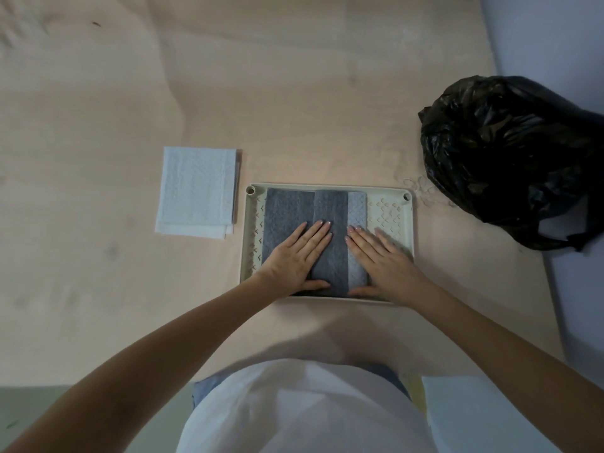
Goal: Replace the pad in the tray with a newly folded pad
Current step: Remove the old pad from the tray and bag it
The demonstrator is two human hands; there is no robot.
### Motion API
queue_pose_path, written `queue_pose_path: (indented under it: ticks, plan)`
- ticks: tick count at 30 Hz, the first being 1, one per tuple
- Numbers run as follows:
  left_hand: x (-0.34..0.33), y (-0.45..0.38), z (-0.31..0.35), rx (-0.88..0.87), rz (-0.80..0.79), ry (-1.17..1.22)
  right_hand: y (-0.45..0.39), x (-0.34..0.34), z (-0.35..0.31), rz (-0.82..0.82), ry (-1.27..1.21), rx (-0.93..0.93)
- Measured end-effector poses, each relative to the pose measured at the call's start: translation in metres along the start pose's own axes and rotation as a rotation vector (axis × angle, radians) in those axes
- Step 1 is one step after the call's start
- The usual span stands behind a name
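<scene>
Matt grey pad (287,210), seemingly felt-like

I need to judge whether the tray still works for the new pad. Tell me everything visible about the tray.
The tray is a cream, plastic-looking rectangle with a low raised rim, a floor of small chevron cutouts and a round hole in each far corner. It lies flat on the floor. A folded grey pad covers its left and middle; both hands press flat on that.
</scene>
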State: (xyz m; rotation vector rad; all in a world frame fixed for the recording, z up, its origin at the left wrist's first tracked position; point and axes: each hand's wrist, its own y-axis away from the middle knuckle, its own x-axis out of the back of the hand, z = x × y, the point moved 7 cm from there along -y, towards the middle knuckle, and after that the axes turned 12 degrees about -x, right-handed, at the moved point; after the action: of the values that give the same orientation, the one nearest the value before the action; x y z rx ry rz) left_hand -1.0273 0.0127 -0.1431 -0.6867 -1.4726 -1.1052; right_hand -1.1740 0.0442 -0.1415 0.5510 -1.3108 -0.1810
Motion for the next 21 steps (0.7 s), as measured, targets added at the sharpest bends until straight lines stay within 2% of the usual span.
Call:
queue_pose_path:
  ticks: [4, 6, 7, 10, 12, 14, 16, 21]
  plan:
    - [0.0, 0.001, 0.001, -0.009, -0.031, 0.027, -0.001, 0.001, -0.001, -0.009, 0.009, -0.002]
    - [0.012, 0.006, -0.002, -0.018, 0.034, 0.081, 0.001, 0.005, 0.0, 0.004, 0.013, 0.008]
    - [0.021, 0.011, -0.008, 0.016, 0.117, 0.123, 0.002, 0.011, -0.001, 0.032, -0.027, 0.0]
    - [0.046, 0.04, -0.046, 0.34, 0.399, 0.259, 0.007, 0.047, -0.009, 0.193, -0.338, -0.126]
    - [0.05, 0.056, -0.072, 0.542, 0.454, 0.353, 0.007, 0.074, -0.029, 0.351, -0.416, -0.174]
    - [0.049, 0.06, -0.091, 0.632, 0.408, 0.472, 0.001, 0.093, -0.061, 0.408, -0.382, -0.192]
    - [0.051, 0.055, -0.104, 0.665, 0.341, 0.511, -0.009, 0.105, -0.093, 0.367, -0.296, -0.209]
    - [0.049, 0.031, -0.11, 0.684, 0.112, 0.451, -0.036, 0.099, -0.136, 0.11, -0.113, -0.33]
